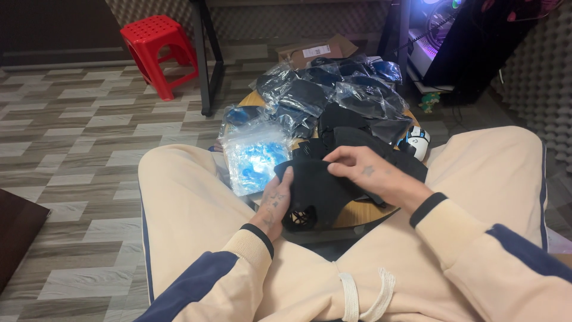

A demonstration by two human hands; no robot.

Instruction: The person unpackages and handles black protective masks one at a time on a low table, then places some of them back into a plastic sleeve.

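- Over a lap in cream trousers (196, 209), a person's left hand (275, 206) cups the near edge of a black fabric piece (325, 188), fingers curled under it.
- Just above, the right hand (363, 173) pinches the same fabric at its top fold.
- Beside the fabric, a stack of clear bags with blue contents (255, 156) rests on a round wooden table (363, 210).
- Farther back, bagged black items (333, 95) pile up, a white-and-black mouse (416, 142) at their right.
- Beyond, a red plastic stool (158, 50) stands on the patterned floor (71, 137).
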